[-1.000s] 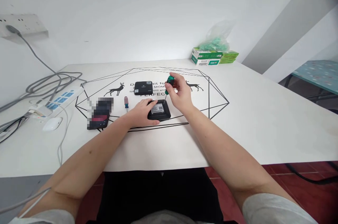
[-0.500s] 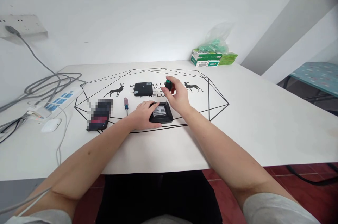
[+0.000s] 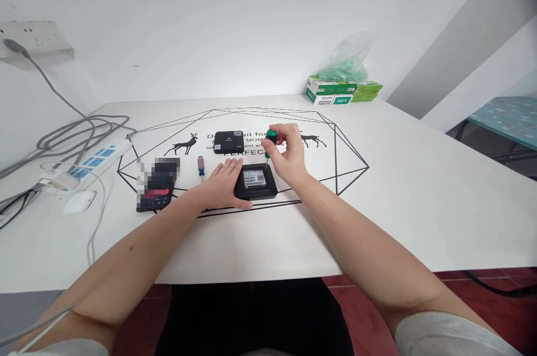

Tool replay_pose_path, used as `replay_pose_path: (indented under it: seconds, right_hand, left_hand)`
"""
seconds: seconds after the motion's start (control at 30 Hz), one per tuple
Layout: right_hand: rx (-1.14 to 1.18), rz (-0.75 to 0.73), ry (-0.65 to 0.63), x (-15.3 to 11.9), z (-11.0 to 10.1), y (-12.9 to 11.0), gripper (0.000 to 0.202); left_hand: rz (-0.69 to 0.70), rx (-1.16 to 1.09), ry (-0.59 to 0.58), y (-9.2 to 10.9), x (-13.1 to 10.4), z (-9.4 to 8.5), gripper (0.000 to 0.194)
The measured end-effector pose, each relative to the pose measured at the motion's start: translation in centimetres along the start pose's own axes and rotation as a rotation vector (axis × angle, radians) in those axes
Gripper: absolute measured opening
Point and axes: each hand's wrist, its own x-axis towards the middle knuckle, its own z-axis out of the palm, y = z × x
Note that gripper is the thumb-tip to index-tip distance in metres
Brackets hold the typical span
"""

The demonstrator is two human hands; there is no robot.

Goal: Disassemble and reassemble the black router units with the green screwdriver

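Observation:
A black square box (image 3: pixel 271 189) with a white label on its upper face lies on the table in front of me. My left hand (image 3: pixel 222 183) rests flat along its left side, fingers stretched out and thumb by its near edge. In my right hand (image 3: pixel 289 155) is a green-and-black screwdriver (image 3: pixel 272 136), held nearly upright between thumb and fingers. Its shaft reaches down to the upper right corner of the box; whether the tip sits in a screw is too small to tell. A second black box (image 3: pixel 229 143) lies behind the first.
Left of my hand lie a screwdriver with a red-and-blue handle (image 3: pixel 201 165) and a partly blurred phone (image 3: pixel 161 185). Farther left are a power strip (image 3: pixel 96 161), a white case (image 3: pixel 79 201) and coiled grey cables (image 3: pixel 62 135). Green-and-white boxes (image 3: pixel 331 90) with a plastic bag stand at the back right.
My left hand has slid left off the top of the box to its side, its fingers now straighter. My right hand has shifted slightly right, and the screwdriver leans more.

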Motion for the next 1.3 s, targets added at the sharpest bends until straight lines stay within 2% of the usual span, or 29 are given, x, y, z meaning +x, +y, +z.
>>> replay_pose_path:
  seconds: [0.13, 0.23, 0.47, 0.6, 0.73, 0.93, 1.1, 1.3]
  right_hand:
    - [0.037, -0.021, 0.031, 0.0, -0.2, 0.3, 0.03]
    - [0.093, 0.066, 0.038, 0.0, -0.2, 0.4, 0.028]
    - [0.37, 0.266, -0.04, 0.1, 0.8, 0.3, 0.035]
    - [0.319, 0.246, -0.008, -0.1, 0.9, 0.3, 0.039]
    - [0.185, 0.147, 0.04, 0.0, 0.3, 0.0, 0.026]
    - [0.133, 0.033, 0.045, 0.3, -0.2, -0.1, 0.028]
    - [0.176, 0.106, 0.012, 0.2, -0.4, 0.4, 0.032]
    - [0.224, 0.239, 0.042, 0.5, -0.2, 0.6, 0.021]
  left_hand:
    - [-0.023, 0.007, -0.026, 0.1, 0.0, -0.2, 0.151]
    - [-0.024, 0.014, -0.035, 0.1, 0.0, -0.2, 0.151]
    - [-0.008, 0.032, -0.032, -0.2, 0.2, 0.0, 0.151]
    - [-0.009, 0.037, -0.023, -0.3, 0.2, 0.0, 0.149]
    - [-0.009, 0.04, -0.029, -0.2, 0.1, -0.1, 0.151]
    - [-0.031, 0.043, -0.049, 0.2, 0.0, -0.5, 0.151]
    - [-0.018, 0.039, -0.029, 0.0, 0.1, -0.3, 0.149]
    - [0.003, 0.049, -0.015, -0.5, 0.2, 0.1, 0.148]
